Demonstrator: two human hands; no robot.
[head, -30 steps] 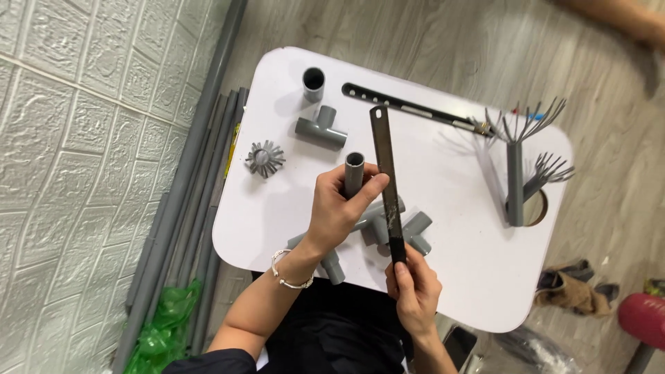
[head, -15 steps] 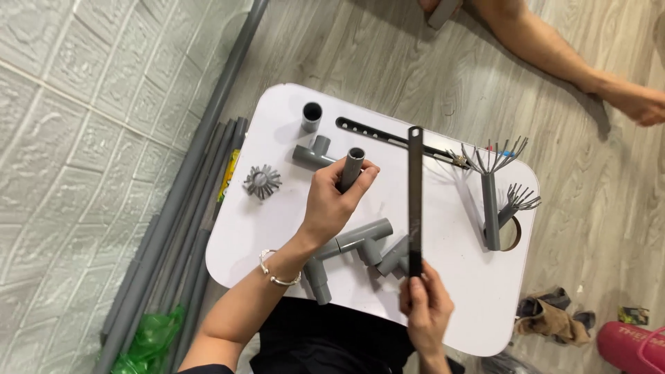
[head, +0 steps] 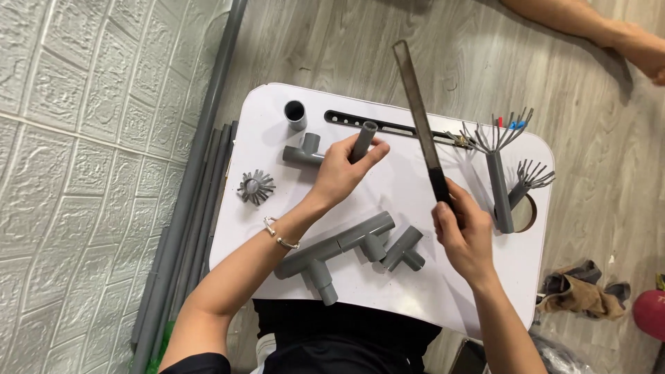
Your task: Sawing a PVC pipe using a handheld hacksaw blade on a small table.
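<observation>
A short grey pipe piece (head: 363, 141) is gripped upright in the left hand (head: 339, 174) above the white table (head: 415, 305); a long flat blade (head: 421, 121) (handle enclosed) is raised by the right hand (head: 463, 232). Cutting seems pending; careful alignment is required.

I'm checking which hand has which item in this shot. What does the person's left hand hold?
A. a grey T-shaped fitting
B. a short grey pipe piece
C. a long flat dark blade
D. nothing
B: the left hand is closed around a short grey pipe piece held above the white table, while the long flat dark blade is in the right hand.
</observation>
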